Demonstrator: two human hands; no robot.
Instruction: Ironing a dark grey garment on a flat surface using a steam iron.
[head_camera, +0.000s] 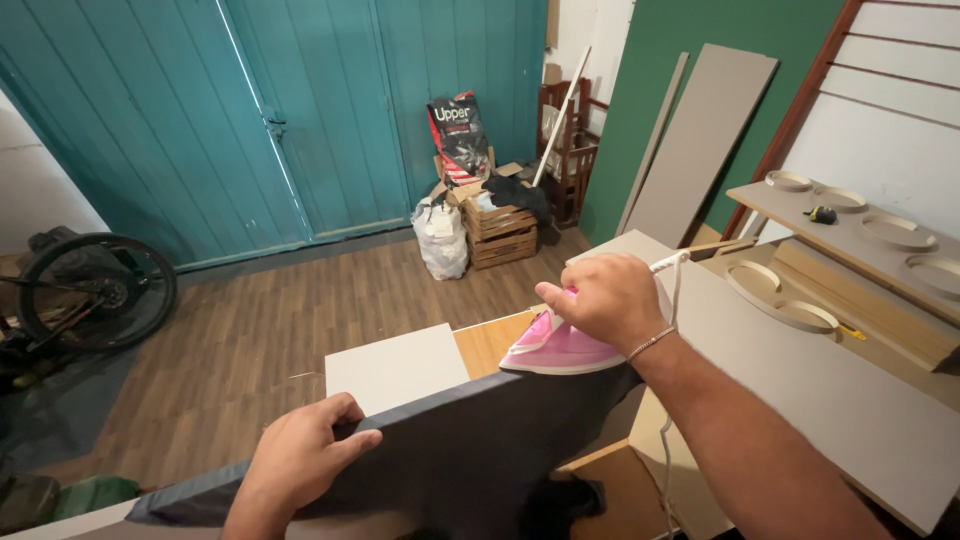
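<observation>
Right hand (607, 297) closed on pink iron (556, 347), soleplate riding top edge of dark upright panel (470, 440). Left hand (300, 462) fingers curled over same edge, steadying. Best kept flat, level, slow, clear of left fingers.

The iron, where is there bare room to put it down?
The grey board right of the right hand and pink iron is bare. So is the white panel beyond the left hand. The shelf with round rings is crowded.
</observation>
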